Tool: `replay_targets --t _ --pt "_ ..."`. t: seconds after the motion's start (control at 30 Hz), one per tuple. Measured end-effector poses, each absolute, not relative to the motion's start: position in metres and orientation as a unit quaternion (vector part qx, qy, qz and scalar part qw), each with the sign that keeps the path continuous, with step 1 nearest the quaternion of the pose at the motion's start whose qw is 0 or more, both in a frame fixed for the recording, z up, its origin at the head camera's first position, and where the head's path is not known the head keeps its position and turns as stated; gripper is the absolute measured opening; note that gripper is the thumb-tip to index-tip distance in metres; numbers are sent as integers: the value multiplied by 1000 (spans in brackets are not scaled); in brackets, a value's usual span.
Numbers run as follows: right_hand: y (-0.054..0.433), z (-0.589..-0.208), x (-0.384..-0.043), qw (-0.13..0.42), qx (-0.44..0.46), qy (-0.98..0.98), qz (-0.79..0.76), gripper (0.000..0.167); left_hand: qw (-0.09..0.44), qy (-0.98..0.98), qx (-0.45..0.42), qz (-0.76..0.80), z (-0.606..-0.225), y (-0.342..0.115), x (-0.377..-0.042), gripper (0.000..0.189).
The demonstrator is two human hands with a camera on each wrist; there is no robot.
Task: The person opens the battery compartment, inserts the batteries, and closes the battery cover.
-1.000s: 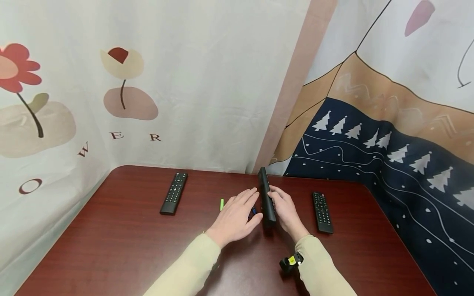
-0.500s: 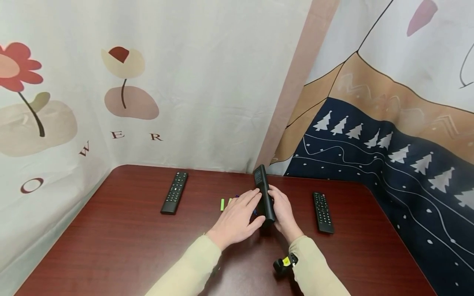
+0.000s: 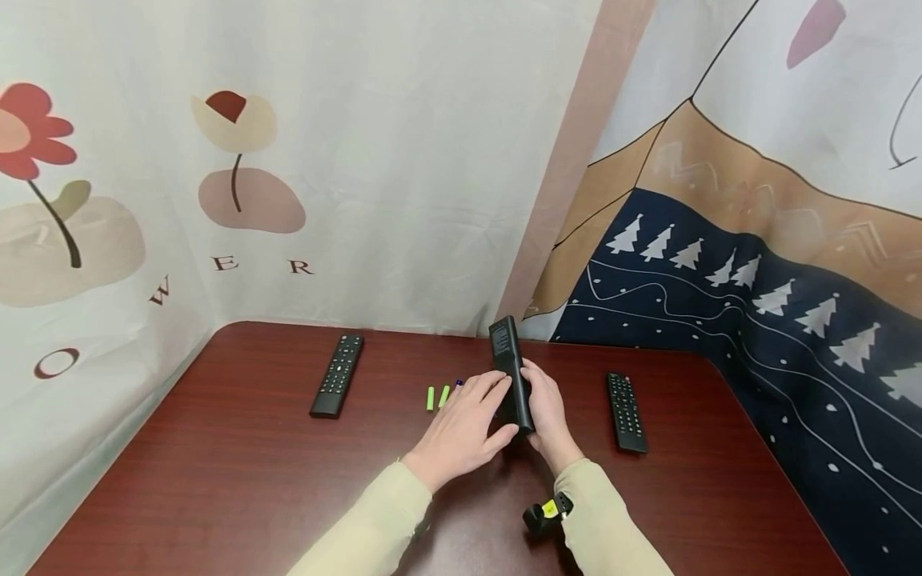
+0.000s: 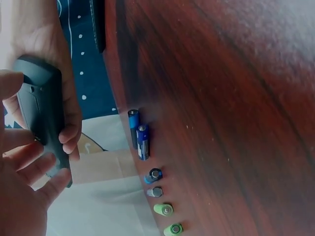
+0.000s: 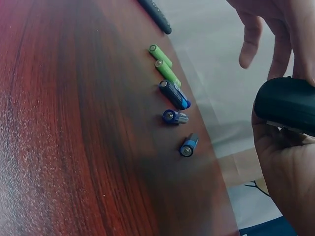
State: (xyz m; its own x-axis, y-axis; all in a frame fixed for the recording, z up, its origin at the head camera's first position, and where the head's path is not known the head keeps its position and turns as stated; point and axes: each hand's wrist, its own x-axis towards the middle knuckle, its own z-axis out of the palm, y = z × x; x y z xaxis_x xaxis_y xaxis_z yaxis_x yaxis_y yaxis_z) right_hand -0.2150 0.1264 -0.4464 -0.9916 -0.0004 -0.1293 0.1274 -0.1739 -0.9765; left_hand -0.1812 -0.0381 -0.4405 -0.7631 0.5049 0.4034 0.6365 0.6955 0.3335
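Note:
My right hand (image 3: 549,412) grips a black remote control (image 3: 507,342) along its right side, holding it tilted over the table with its back turned left. The fingers of my left hand (image 3: 461,436) lie nearly straight against that back, and its thumb reaches the lower end. In the left wrist view the back of the remote shows a cover seam close to the fingertips (image 4: 63,178). Beneath the hands, several loose batteries lie in a row: green ones (image 5: 168,73), and blue ones such as this battery (image 4: 142,142). My left hand hides part of the row in the head view.
A second remote (image 3: 338,376) lies at the back left of the dark red wooden table (image 3: 230,480), and a third remote (image 3: 627,412) at the right. Printed curtains (image 3: 396,200) hang right behind the table's far edge. A small black device (image 3: 546,516) sits at my right wrist.
The held remote has turned from edge-on so more of its back shows, and shifted slightly left. My right hand moved left with it; more of the green batteries came into view.

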Motion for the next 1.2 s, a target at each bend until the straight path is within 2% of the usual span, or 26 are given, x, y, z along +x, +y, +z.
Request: replay_targets --t 0.57,1.2 --pt "124 -448 -214 35 60 623 -779 49 166 -895 -330 -252 -442 -34 -181 59" --pt "121 -449 -209 45 48 619 -783 48 126 -889 -308 -314 -436 -33 -181 61"
